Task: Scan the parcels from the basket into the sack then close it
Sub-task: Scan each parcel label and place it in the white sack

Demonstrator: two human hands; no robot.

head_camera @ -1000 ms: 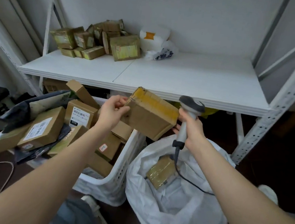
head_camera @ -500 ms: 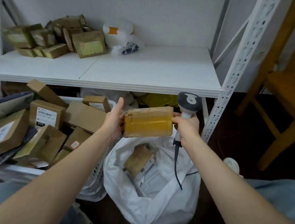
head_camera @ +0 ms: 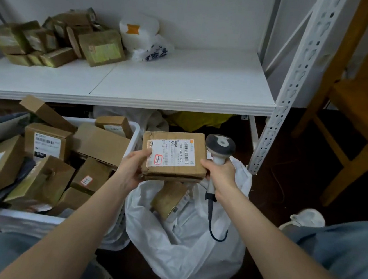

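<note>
Head view: the left hand (head_camera: 131, 170) grips the left edge of a flat cardboard parcel (head_camera: 174, 159), thumb on its white printed label. The box is creased and dented along the near side. The right hand (head_camera: 221, 178) is curled round the pale handle of a barcode scanner (head_camera: 220, 146), fingertips steadying the parcel's right edge. The scanner's rounded dark head stands upright just beside the box, and its black cable (head_camera: 210, 218) loops down below the wrist. Directly under both hands gapes a crinkled white plastic sack (head_camera: 179, 253), one taped brown box (head_camera: 168, 200) already inside. Left of the left hand, a perforated white basket (head_camera: 136, 134) is heaped with cartons. Beyond the hands runs a smooth white shelf (head_camera: 185, 82); right of the right hand stands a wooden chair (head_camera: 366, 102).
</note>
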